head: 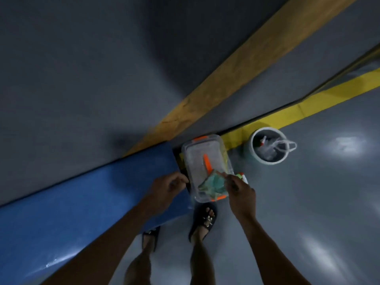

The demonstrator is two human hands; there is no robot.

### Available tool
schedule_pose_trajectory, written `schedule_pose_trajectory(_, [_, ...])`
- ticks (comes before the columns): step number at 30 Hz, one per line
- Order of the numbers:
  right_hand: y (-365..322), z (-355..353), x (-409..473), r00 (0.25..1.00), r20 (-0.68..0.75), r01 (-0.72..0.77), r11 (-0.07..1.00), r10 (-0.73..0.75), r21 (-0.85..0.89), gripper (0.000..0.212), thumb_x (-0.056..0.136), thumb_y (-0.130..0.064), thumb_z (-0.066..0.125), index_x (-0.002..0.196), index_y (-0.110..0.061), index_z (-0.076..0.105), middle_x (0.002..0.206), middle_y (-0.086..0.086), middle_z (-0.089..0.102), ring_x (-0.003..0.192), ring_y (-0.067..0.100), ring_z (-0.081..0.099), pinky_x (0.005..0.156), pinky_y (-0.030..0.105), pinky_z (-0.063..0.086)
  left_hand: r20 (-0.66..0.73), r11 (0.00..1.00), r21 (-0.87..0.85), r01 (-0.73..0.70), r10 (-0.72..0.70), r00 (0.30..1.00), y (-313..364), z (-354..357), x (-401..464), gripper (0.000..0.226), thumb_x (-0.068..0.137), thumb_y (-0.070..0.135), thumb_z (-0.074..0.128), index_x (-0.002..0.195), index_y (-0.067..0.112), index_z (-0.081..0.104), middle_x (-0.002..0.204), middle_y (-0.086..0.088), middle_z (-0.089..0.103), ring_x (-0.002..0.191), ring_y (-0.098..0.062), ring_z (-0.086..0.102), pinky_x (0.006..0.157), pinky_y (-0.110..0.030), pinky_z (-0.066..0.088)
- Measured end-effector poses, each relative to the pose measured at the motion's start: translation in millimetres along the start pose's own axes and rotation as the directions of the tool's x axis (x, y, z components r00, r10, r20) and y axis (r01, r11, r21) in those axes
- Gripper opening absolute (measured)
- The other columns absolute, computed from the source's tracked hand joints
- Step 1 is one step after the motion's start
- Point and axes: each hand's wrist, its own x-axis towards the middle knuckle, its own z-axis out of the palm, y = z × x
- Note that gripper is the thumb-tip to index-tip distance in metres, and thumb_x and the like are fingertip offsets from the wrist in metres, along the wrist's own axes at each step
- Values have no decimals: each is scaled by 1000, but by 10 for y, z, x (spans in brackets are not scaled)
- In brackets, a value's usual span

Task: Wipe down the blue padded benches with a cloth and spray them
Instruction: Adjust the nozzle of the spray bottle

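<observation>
While the right hand pinches the green cloth over the clear plastic box, the left hand hovers curled at the box's left rim, apparently holding nothing. The blue padded bench lies left of the box. Fetching supplies seems underway; next, lift the cloth clear and find the spray.
</observation>
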Motion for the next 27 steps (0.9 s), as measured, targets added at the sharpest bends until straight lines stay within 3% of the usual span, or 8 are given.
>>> schedule_pose_trajectory(1, [145,88,144,1000,2,-15,1000,15,-20,16,89,-15,68,103,-20,75,86,2,75,80,20,69,64,20,39,-20,1000,7,22,-22,1000,-92,27,117,15,90,51,57,98,40,63,96,24,66,93,2,62,81,-21,51])
schedule_pose_trajectory(4, [571,416,561,996,64,-66,997,68,-41,16,92,-20,65,105,-19,74,90,4,75,84,22,69,66,19,38,-47,995,56,80,-77,996,-486,141,470,9,95,34,60,95,42,63,99,27,65,96,5,62,80,-15,48])
schedule_pose_trajectory(10, [1169,1062,1314,992,121,-2,986,22,-165,23,83,-6,64,101,-16,75,88,9,75,78,30,67,60,22,33,-102,984,21,179,-176,979,-1129,451,918,13,94,26,62,94,37,67,90,23,69,91,3,64,79,-13,47])
schedule_pose_trajectory(15, [1548,1452,1805,986,167,58,963,-14,-263,23,87,-18,59,103,-26,72,95,5,75,83,31,69,66,31,51,-87,981,14,194,-192,978,-1442,694,1064,13,94,24,61,97,35,67,94,21,71,92,5,64,79,-9,46])
schedule_pose_trajectory(21, [1680,1689,1985,986,165,28,950,24,-310,25,89,-20,57,106,-30,72,96,3,76,85,30,69,72,39,57,-83,976,17,216,-214,973,-1611,828,1202,18,95,23,59,94,40,66,93,28,69,92,6,64,79,-8,46])
schedule_pose_trajectory(27, [1608,1656,1969,973,214,-8,945,83,-328,30,90,-14,54,112,-28,71,106,10,73,95,37,66,79,40,53,-97,977,-32,212,-214,972,-1539,819,1287,15,96,21,58,98,33,67,90,17,72,90,6,65,78,-9,47])
